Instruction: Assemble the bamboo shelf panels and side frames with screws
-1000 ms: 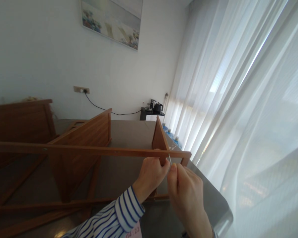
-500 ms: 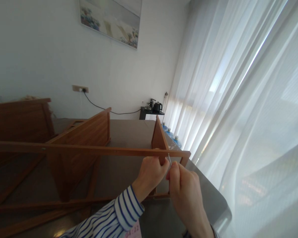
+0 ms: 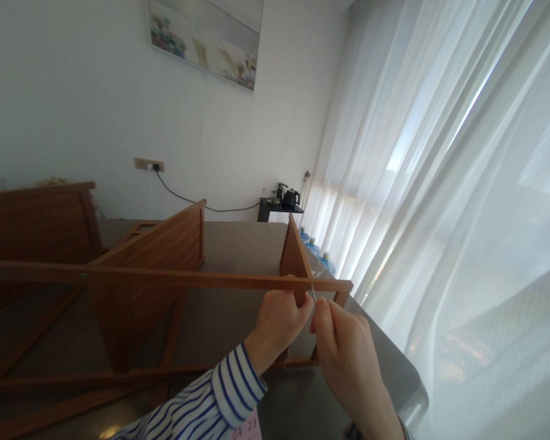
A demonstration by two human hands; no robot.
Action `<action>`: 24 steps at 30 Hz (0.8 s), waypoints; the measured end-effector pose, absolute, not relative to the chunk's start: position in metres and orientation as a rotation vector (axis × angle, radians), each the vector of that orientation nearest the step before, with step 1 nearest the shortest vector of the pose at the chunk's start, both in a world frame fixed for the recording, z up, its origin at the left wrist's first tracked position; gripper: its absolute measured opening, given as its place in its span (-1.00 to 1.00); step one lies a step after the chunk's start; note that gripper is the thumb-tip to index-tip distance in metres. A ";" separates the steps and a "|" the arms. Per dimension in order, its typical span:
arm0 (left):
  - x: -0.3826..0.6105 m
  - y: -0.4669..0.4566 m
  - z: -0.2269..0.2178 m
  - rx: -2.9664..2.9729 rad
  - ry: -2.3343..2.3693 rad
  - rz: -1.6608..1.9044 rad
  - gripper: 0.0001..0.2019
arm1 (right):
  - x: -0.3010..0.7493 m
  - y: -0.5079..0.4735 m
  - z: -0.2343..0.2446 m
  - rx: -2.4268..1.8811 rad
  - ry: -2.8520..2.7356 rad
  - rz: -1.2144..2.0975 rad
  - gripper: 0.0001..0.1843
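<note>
A brown wooden furniture frame lies on a dark table (image 3: 238,244), with a long top rail (image 3: 174,278) running left to right and upright panels behind it. My left hand (image 3: 277,324), in a blue-striped sleeve, is closed around the upright panel (image 3: 293,256) just under the rail's right end. My right hand (image 3: 343,354) pinches a thin metal key (image 3: 313,294), its tip set at the rail close to my left fingers.
White sheer curtains (image 3: 440,183) hang close along the right. A small dark stand with a kettle (image 3: 289,199) is by the far wall, water bottles (image 3: 316,247) beside it. A wall socket with a black cord (image 3: 149,165) and a painting (image 3: 206,40) are behind.
My right hand has shifted slightly about the metal key while staying at the same spot on the rail. My left hand keeps its hold.
</note>
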State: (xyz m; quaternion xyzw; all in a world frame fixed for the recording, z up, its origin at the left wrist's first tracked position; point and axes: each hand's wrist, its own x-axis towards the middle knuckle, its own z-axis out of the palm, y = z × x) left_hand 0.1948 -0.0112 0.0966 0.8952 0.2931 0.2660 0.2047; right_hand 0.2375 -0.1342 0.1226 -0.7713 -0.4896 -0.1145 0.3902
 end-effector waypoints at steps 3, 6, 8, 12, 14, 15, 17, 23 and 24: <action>0.196 -0.011 0.097 2.486 0.850 0.737 -0.79 | 0.236 -0.133 0.117 -1.925 -1.181 -0.181 -0.52; 0.196 -0.012 0.097 2.478 0.855 0.736 -0.80 | 0.235 -0.132 0.116 -1.917 -1.151 -0.198 -0.51; 0.196 -0.012 0.097 2.489 0.843 0.734 -0.81 | 0.235 -0.132 0.120 -1.935 -1.181 -0.249 -0.51; 0.196 -0.011 0.096 2.513 0.843 0.717 -0.79 | 0.235 -0.133 0.126 -1.979 -1.227 -0.305 -0.52; 0.196 -0.010 0.095 2.518 0.842 0.721 -0.78 | 0.235 -0.132 0.125 -1.978 -1.220 -0.285 -0.51; 0.196 -0.010 0.095 2.515 0.840 0.729 -0.78 | 0.235 -0.132 0.124 -1.972 -1.211 -0.262 -0.50; 0.196 -0.011 0.095 2.491 0.844 0.751 -0.80 | 0.236 -0.131 0.120 -1.957 -1.177 -0.207 -0.49; 0.196 -0.010 0.094 2.487 0.830 0.771 -0.81 | 0.235 -0.131 0.120 -1.968 -1.145 -0.178 -0.48; 0.196 -0.010 0.094 2.496 0.821 0.766 -0.81 | 0.235 -0.131 0.122 -1.981 -1.158 -0.192 -0.49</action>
